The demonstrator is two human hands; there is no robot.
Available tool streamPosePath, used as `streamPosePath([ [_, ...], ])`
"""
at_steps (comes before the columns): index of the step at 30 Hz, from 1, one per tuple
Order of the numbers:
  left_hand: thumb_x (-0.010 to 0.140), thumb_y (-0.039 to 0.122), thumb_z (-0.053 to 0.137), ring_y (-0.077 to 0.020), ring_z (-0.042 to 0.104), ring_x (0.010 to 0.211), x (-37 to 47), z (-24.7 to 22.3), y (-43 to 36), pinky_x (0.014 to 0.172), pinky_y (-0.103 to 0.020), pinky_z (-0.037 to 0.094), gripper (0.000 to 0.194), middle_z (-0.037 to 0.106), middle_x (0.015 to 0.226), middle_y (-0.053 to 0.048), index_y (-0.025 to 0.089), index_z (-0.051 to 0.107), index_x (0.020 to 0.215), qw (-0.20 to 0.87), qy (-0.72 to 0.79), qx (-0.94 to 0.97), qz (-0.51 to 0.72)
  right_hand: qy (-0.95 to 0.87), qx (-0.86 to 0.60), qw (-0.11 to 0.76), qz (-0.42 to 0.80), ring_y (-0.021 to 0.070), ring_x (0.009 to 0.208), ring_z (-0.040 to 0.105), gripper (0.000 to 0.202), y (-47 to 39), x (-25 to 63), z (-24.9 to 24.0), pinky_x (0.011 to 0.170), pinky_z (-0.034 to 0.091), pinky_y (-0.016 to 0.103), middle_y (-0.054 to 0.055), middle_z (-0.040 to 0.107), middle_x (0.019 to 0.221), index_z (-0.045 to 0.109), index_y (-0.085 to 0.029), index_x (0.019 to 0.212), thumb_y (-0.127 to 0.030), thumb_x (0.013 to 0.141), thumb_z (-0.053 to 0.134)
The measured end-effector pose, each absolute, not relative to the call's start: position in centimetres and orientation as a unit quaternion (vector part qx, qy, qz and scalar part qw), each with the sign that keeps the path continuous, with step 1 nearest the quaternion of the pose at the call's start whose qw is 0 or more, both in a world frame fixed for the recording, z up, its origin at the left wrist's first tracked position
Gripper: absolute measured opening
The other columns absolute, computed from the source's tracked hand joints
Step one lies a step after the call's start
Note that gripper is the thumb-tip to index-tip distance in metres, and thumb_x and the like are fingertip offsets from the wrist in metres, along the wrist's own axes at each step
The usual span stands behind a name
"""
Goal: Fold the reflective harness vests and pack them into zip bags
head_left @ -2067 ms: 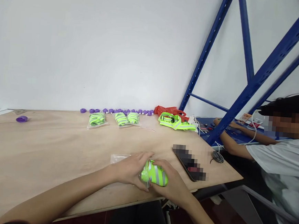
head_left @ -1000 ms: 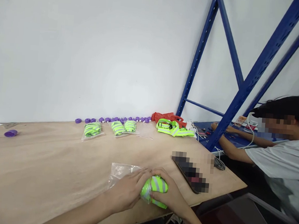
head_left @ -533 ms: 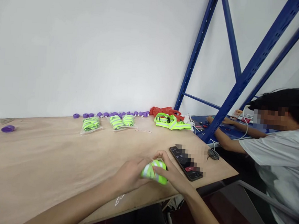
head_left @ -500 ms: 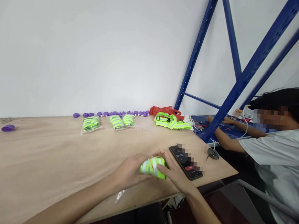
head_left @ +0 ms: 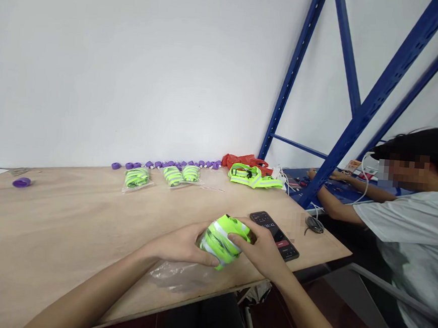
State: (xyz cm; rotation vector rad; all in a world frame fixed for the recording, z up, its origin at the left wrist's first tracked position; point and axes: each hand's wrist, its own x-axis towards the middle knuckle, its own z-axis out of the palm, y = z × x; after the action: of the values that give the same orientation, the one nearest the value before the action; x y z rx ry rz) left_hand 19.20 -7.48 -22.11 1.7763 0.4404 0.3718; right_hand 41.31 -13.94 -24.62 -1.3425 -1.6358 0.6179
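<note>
Between my two hands is a folded bundle of neon-yellow strap with silver bands (head_left: 225, 240), held just above the table near its front edge. My left hand (head_left: 184, 243) grips its left side, thumb along the bottom. On the right side my right hand (head_left: 260, 245) presses it, thumb on top. A clear plastic bag (head_left: 179, 277) lies on the table beneath my left hand. A black phone (head_left: 276, 234) showing a timer is just right of my right hand.
Bagged yellow bundles (head_left: 137, 177) and a row of purple rolls (head_left: 169, 164) line the wooden table's back. Further right are a loose yellow harness (head_left: 255, 178), red plastic (head_left: 244, 161), a mouse (head_left: 315, 224) and blue rack posts (head_left: 342, 143). A person (head_left: 415, 215) sits at the right.
The bundle has turned in my hands and more of its striped face shows. My left hand has shifted its hold, and more of the clear bag on the table is visible.
</note>
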Motion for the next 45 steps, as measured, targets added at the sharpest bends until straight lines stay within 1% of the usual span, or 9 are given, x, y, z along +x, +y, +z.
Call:
streamPosePath([
  [5, 0.079, 0.034, 0.076, -0.0240, 0.066, 0.102, 19.8, -22.4, -7.3, 0.092, -0.035, 0.052, 0.045, 0.072, 0.114, -0.007, 0.014, 0.069, 0.118, 0.582, 0.232, 0.759, 0.178, -0.712, -0.529, 0.403, 0.224, 0.0244, 0.100, 0.065, 0.029, -14.3, 40.5, -24.7, 0.090, 0.053, 0.037, 0.007, 0.070, 0.107, 0.072, -0.024, 0.114, -0.031, 0.086, 0.068],
  [10, 0.077, 0.040, 0.080, -0.0245, 0.065, 0.103, 19.9, -23.8, -6.6, 0.092, -0.035, 0.052, 0.049, 0.071, 0.114, -0.009, 0.013, 0.068, 0.117, 0.639, 0.208, 0.694, 0.259, -0.710, -0.483, 0.442, 0.259, 0.0221, 0.107, 0.063, 0.039, -14.3, 41.8, -25.0, 0.090, 0.054, 0.034, 0.009, 0.064, 0.123, 0.061, -0.026, 0.132, -0.040, 0.095, 0.059],
  [14, 0.073, 0.044, 0.083, -0.0263, 0.065, 0.108, 19.8, -24.8, -6.4, 0.093, -0.036, 0.052, 0.060, 0.069, 0.122, -0.011, 0.013, 0.067, 0.122, 0.628, 0.249, 0.674, 0.300, -0.693, -0.503, 0.472, 0.209, 0.0171, 0.078, 0.063, 0.022, -13.5, 41.9, -25.4, 0.070, 0.052, 0.029, 0.005, 0.071, 0.101, 0.070, -0.024, 0.109, -0.037, 0.093, 0.063],
  [19, 0.072, 0.042, 0.084, -0.0282, 0.065, 0.111, 19.8, -25.3, -6.7, 0.098, -0.038, 0.051, 0.055, 0.066, 0.130, -0.012, 0.012, 0.072, 0.116, 0.601, 0.269, 0.688, 0.304, -0.810, -0.425, 0.368, 0.168, 0.0208, 0.086, 0.064, 0.019, -12.9, 40.0, -24.3, 0.079, 0.051, 0.035, 0.003, 0.072, 0.084, 0.073, -0.025, 0.078, -0.030, 0.094, 0.062],
  [22, 0.075, 0.044, 0.081, -0.0278, 0.066, 0.112, 19.5, -25.4, -6.7, 0.100, -0.038, 0.050, 0.050, 0.068, 0.126, -0.013, 0.011, 0.072, 0.112, 0.602, 0.272, 0.671, 0.336, -0.818, -0.417, 0.370, 0.142, 0.0219, 0.096, 0.065, 0.024, -13.0, 39.4, -23.7, 0.087, 0.051, 0.038, 0.006, 0.073, 0.096, 0.075, -0.026, 0.092, -0.027, 0.099, 0.051],
  [26, 0.076, 0.043, 0.082, -0.0220, 0.069, 0.100, 18.9, -25.7, -6.7, 0.088, -0.032, 0.053, 0.055, 0.074, 0.109, -0.009, 0.015, 0.060, 0.119, 0.611, 0.264, 0.613, 0.425, -0.768, -0.463, 0.428, 0.116, 0.0262, 0.122, 0.058, 0.014, -13.0, 39.7, -23.9, 0.100, 0.049, 0.040, 0.010, 0.063, 0.128, 0.074, -0.025, 0.096, -0.031, 0.093, 0.061],
  [31, 0.072, 0.048, 0.084, -0.0086, 0.052, 0.058, 18.6, -27.1, -6.6, 0.056, -0.019, 0.040, 0.049, 0.062, 0.066, 0.002, 0.015, 0.048, 0.076, 0.597, 0.286, 0.586, 0.467, -0.757, -0.470, 0.416, 0.183, 0.0224, 0.103, 0.065, 0.005, -12.5, 39.4, -24.3, 0.091, 0.051, 0.035, 0.006, 0.070, 0.105, 0.066, -0.024, 0.087, -0.025, 0.090, 0.062],
  [39, 0.086, 0.055, 0.069, -0.0183, 0.063, 0.083, 17.1, -27.0, -5.7, 0.073, -0.025, 0.050, 0.045, 0.071, 0.091, -0.010, 0.010, 0.072, 0.093, 0.544, 0.255, 0.645, 0.472, -0.659, -0.474, 0.513, 0.278, 0.0204, 0.089, 0.066, 0.014, -11.3, 38.9, -24.9, 0.081, 0.051, 0.031, 0.005, 0.071, 0.092, 0.064, -0.021, 0.080, -0.033, 0.085, 0.069],
  [45, 0.081, 0.053, 0.075, -0.0112, 0.053, 0.068, 15.2, -27.1, -3.9, 0.063, -0.020, 0.043, 0.042, 0.059, 0.073, 0.000, 0.014, 0.062, 0.085, 0.543, 0.295, 0.591, 0.519, -0.576, -0.416, 0.555, 0.432, 0.0171, 0.079, 0.066, 0.036, -6.7, 37.6, -25.7, 0.072, 0.051, 0.028, 0.002, 0.070, 0.081, 0.064, -0.020, 0.082, -0.048, 0.071, 0.083],
])
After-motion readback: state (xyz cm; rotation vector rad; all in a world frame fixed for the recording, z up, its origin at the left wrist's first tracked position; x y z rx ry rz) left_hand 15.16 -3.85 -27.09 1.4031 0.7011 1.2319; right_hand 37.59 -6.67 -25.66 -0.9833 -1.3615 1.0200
